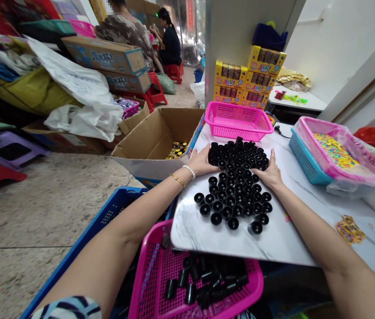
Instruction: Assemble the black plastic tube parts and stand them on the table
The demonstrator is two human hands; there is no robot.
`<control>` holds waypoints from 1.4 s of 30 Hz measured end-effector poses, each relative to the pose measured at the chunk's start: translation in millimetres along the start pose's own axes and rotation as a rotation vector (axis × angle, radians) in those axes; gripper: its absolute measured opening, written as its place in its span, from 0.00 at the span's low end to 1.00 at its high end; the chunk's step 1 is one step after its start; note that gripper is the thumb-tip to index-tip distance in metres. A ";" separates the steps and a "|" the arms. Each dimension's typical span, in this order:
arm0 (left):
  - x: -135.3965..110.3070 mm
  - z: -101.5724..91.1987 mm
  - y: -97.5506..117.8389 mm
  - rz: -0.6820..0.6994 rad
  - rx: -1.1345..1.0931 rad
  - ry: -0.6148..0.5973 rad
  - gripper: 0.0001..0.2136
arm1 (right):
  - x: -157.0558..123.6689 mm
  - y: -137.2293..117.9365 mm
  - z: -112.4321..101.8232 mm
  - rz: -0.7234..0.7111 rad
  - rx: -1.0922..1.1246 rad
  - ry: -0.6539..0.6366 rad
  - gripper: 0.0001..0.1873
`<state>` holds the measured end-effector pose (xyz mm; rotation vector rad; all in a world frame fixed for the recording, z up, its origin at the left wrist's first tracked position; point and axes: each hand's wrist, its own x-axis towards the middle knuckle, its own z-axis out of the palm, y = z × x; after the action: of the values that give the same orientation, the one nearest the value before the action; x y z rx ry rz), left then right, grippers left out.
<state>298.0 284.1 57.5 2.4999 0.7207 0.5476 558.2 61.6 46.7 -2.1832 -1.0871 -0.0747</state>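
Observation:
Several small black round caps (236, 186) lie packed together on a white marble-look table (290, 239). My left hand (201, 161) presses flat against the left side of the pile's far part, a pearl bracelet and a gold bangle on its wrist. My right hand (271, 175) presses against the right side, fingers together. Both hands cup the caps between them without lifting any. A pink basket (161, 274) with more black tube-shaped pieces sits below the table's near edge.
An empty pink basket (237, 122) stands behind the caps. A blue basket (303, 161) holds a pink one with coloured beads in plastic at right. An open cardboard box (156, 139) lies left, a blue crate (107, 212) below. Two people sit far behind.

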 end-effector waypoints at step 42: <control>21.7 8.6 6.9 -0.200 0.349 -0.109 0.69 | 23.5 14.2 6.0 0.064 -0.512 -0.363 0.66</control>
<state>321.8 288.6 59.4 2.7021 1.0871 0.2260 582.2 75.4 42.2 -2.7666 -1.3032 0.0863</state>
